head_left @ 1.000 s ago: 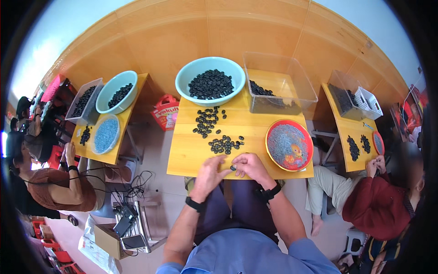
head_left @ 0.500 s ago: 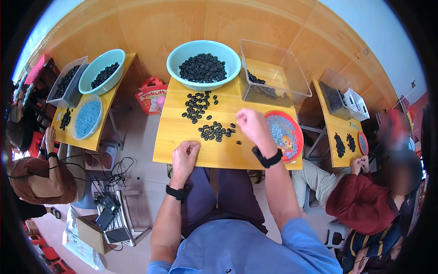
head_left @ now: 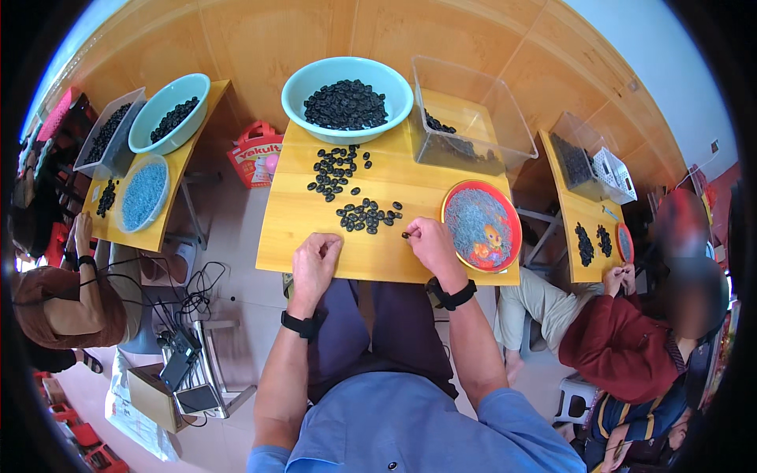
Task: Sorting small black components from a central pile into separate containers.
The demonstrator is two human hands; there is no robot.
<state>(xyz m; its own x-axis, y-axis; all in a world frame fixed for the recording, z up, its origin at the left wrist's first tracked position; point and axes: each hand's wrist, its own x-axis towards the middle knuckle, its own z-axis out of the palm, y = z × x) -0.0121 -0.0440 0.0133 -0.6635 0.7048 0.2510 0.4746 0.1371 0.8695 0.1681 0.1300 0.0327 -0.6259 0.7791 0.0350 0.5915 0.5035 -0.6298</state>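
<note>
My right hand [head_left: 432, 246] is at the front right of the yellow table, its thumb and forefinger pinched at a small black oval piece [head_left: 406, 236] on the tabletop. Over the front edge, my left hand [head_left: 317, 264] is closed with fingertips together; anything inside them is hidden. Between and beyond the hands lies a loose cluster of black oval pieces [head_left: 367, 216]. A second group [head_left: 333, 167] lies farther back on the left. Close to my right hand sits a round red-rimmed tray [head_left: 516, 229] of tiny grey-blue bits, with an orange cartoon figure on its bottom.
A light-blue basin [head_left: 293, 106] of black pieces and a clear plastic bin [head_left: 481, 162] stand at the table's back. Similar tables flank mine, with one person [head_left: 75, 307] at the left and another [head_left: 623, 347] at the right. Cables [head_left: 189, 296] trail on the left.
My right hand has come down and toward me from beside the tray to the single black piece. The left hand stays closed at the table edge. The whole view has shifted slightly.
</note>
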